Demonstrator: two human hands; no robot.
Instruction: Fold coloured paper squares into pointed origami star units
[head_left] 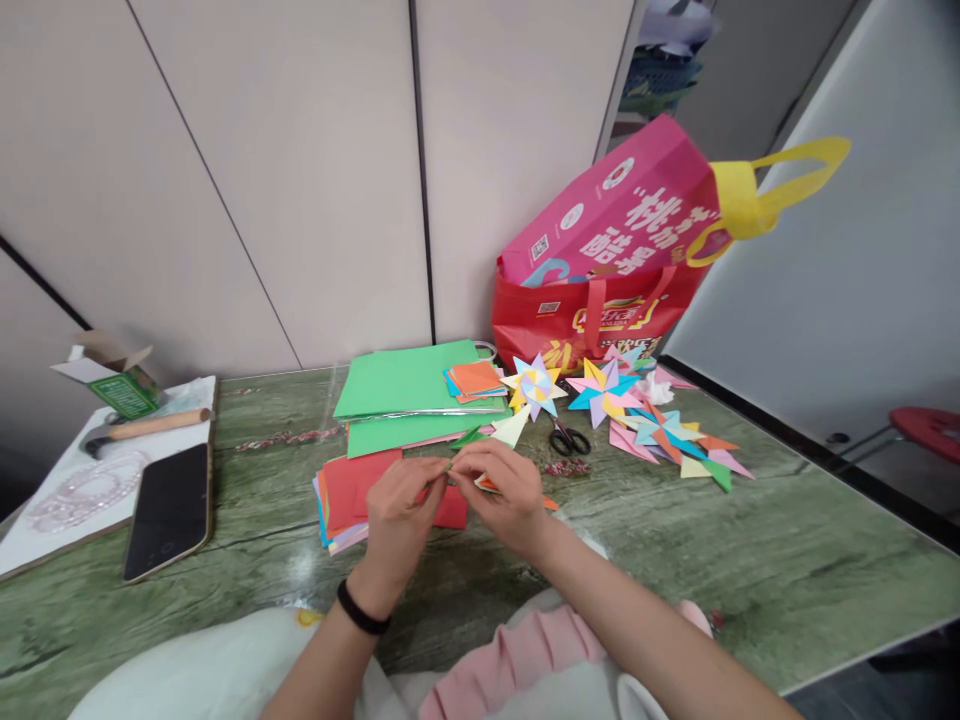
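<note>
My left hand (399, 512) and my right hand (506, 492) meet over the table, with thumbs and fingertips pinched together on a small folded piece of paper (449, 467). Only a thin greenish sliver of it shows between the fingers. Beneath and beside my left hand lies a fanned pile of coloured paper squares, red on top (352, 487). Just beyond the fingertips are green and pale folded pieces (511, 428). Orange folded paper (550, 503) peeks out by my right hand, partly covered by it.
Green paper packs (405, 380) carry a stack of small orange-topped squares (478, 378). Black scissors (569, 440) lie near several folded paper stars (604, 390). Red and pink bags (540, 310) stand behind. At left are a phone (169, 510), a wooden-handled tool (157, 425) and an opened box (124, 390).
</note>
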